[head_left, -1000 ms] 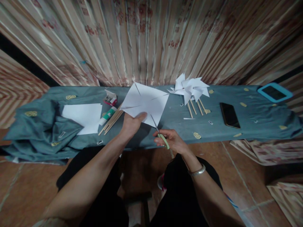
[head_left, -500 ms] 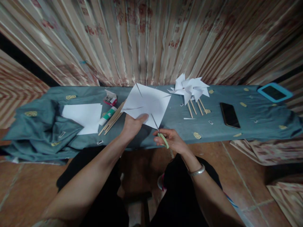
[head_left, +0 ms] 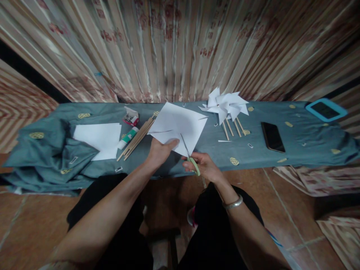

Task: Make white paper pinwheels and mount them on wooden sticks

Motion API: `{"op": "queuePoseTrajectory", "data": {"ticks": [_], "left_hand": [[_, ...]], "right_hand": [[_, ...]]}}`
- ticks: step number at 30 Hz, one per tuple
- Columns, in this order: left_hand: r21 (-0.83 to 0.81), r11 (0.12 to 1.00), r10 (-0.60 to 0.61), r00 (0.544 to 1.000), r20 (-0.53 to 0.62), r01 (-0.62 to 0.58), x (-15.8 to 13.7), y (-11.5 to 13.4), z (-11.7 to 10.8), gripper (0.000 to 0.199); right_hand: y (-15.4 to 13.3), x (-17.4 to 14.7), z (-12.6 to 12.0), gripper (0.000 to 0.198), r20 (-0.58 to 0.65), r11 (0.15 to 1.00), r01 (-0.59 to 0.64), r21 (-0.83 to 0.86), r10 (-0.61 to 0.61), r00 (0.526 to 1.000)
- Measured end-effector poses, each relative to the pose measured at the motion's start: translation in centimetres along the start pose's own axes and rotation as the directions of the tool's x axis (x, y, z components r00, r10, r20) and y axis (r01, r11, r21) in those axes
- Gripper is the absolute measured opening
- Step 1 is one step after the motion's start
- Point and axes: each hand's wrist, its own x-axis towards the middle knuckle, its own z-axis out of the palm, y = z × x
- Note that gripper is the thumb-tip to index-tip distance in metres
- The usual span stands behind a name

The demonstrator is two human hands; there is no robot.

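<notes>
A square sheet of white paper (head_left: 182,120) is pinched in my left hand (head_left: 161,150), thumb on top and fingers underneath. Slits run inward from its left and right corners. My right hand (head_left: 204,165) is closed round the green handles of a pair of scissors (head_left: 192,165). Their blades lie at the corner of the sheet nearest me, pointing toward its middle. White paper pinwheels (head_left: 222,105) on wooden sticks lie to the right of the sheet. A bundle of wooden sticks (head_left: 137,138) lies to its left.
The blue-green cloth (head_left: 303,138) covers a long narrow table. On the left are a stack of white paper (head_left: 97,138), a glue stick (head_left: 128,138) and a small box of pins (head_left: 131,117). A phone (head_left: 272,137) and a blue-framed tablet (head_left: 326,109) lie on the right. A curtain (head_left: 174,48) hangs behind.
The sheet has shifted slightly right and toward me, with my left hand following. The slit at its far corner no longer shows clearly. My right hand and the scissors have barely moved.
</notes>
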Motion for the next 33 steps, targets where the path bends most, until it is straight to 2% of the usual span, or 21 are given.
{"op": "queuePoseTrajectory", "data": {"ticks": [8, 15, 22, 33], "left_hand": [[-0.008, 1.000, 0.004, 1.000, 0.013, -0.004, -0.19, 0.10, 0.21, 0.036], [0.031, 0.999, -0.010, 0.999, 0.046, 0.009, -0.35, -0.11, 0.17, 0.026], [0.013, 1.000, 0.000, 0.999, 0.044, 0.000, -0.29, -0.18, 0.14, 0.037], [-0.004, 1.000, 0.014, 1.000, 0.026, -0.014, -0.38, -0.30, 0.14, 0.036]], "right_hand": [[-0.31, 0.04, 0.11, 0.050, -0.005, 0.997, -0.051, 0.062, 0.052, 0.999], [-0.18, -0.02, -0.04, 0.046, -0.007, 1.000, 0.006, -0.009, -0.006, 1.000], [-0.04, 0.13, -0.15, 0.047, 0.004, 1.000, -0.006, -0.020, 0.007, 1.000], [-0.28, 0.12, -0.06, 0.047, 0.002, 1.000, -0.020, -0.013, 0.020, 1.000]]}}
